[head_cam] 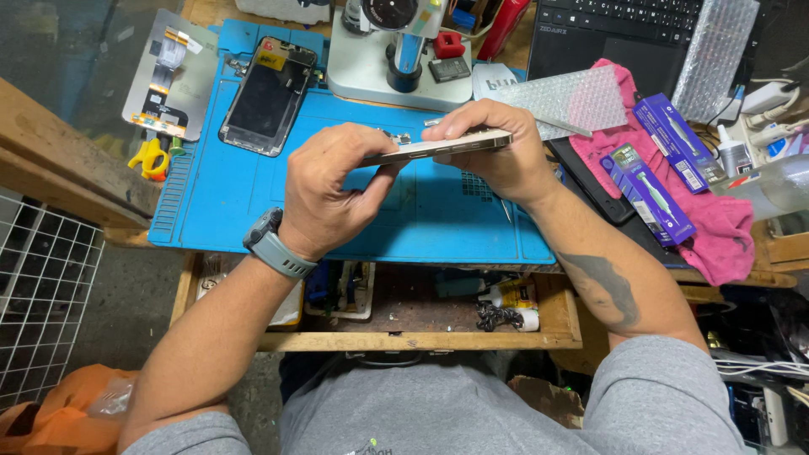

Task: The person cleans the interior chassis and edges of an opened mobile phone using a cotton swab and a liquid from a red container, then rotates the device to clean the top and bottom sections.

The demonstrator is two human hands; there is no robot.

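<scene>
Both hands hold a thin silver phone body (438, 147) edge-on above a blue work mat (227, 194). My left hand (329, 190), with a grey watch on the wrist, pinches its left end. My right hand (497, 147) wraps over its right end. A detached black phone screen (268, 97) lies on the mat at the upper left, apart from both hands.
A microscope base (396, 63) stands behind the mat. A pink cloth (716, 219) with two purple boxes (649, 194) and bubble wrap (573, 97) lies right, by a laptop (624, 34). A grey panel (168, 76) and yellow-handled tool (152, 158) lie left. An open wooden drawer (404, 312) sits below.
</scene>
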